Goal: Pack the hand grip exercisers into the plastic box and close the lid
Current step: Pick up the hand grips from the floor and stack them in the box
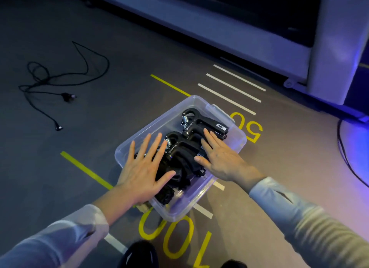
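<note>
1. The scene is dim overall, with a cool blue-violet cast that is strongest at the right edge, where a bright purple-blue glow spills over the floor (60, 38).
2. The left of the floor falls off into dark grey — the black cable (60, 74) there reads only as a thin outline.
3. The plastic box (235, 146) catches soft highlights along its clear rim; there is no hard glare.
4. The hand grip exercisers (201, 124) are nearly black, with detail lost except for small glints on the springs.
5. Shadows are soft and short, pooled under the box and the left hand (143, 172).
6. Wide-angle distortion bends the sleeves (311, 226) at the lower corners — the right sleeve shows streaky motion blur.
</note>
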Tool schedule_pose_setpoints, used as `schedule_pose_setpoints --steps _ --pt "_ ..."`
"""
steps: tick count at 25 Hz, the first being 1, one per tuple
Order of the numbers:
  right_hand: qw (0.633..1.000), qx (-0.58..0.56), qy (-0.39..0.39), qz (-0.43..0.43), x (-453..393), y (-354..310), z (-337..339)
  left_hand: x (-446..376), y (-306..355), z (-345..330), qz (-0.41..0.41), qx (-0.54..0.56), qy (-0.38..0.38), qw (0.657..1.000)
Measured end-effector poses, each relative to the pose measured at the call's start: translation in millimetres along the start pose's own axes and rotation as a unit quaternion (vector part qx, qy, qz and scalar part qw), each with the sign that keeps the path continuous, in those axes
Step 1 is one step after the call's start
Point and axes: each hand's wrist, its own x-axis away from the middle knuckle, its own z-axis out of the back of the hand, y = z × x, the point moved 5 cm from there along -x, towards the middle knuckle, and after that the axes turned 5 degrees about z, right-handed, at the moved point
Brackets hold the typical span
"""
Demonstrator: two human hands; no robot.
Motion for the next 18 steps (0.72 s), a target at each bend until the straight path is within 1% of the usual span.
schedule_pose_setpoints --steps 1,2,7,14,16,18 --pt "0.999 -0.038 -0.010 -0.007 -1.1 2.7 -3.6 -0.7 -0.1 -0.3 0.001 0.000 -0.001 1.000" --pt "0.998 -0.054 -0.014 -0.011 -2.8 4.3 -5.9 -1.3 -0.4 -0.5 0.003 0.000 -0.003 1.000" --pt "0.999 -0.023 -0.007 -0.037 -5.3 1.6 -13.1 -2.7 -0.9 -2.7 0.010 0.004 -0.017 1.000" --pt "0.999 -0.027 0.004 -0.042 -4.5 1.7 -12.2 -2.8 -1.5 -4.8 0.016 -0.004 -0.028 0.999" --pt "0.998 -0.041 0.017 -0.042 -5.4 3.3 -12.7 -2.1 -1.5 -3.3 0.009 0.001 -0.026 1.000" --pt "0.995 -0.066 0.048 -0.052 -5.1 6.0 -12.1 -0.4 0.2 -0.7 -0.009 0.017 -0.016 1.000"
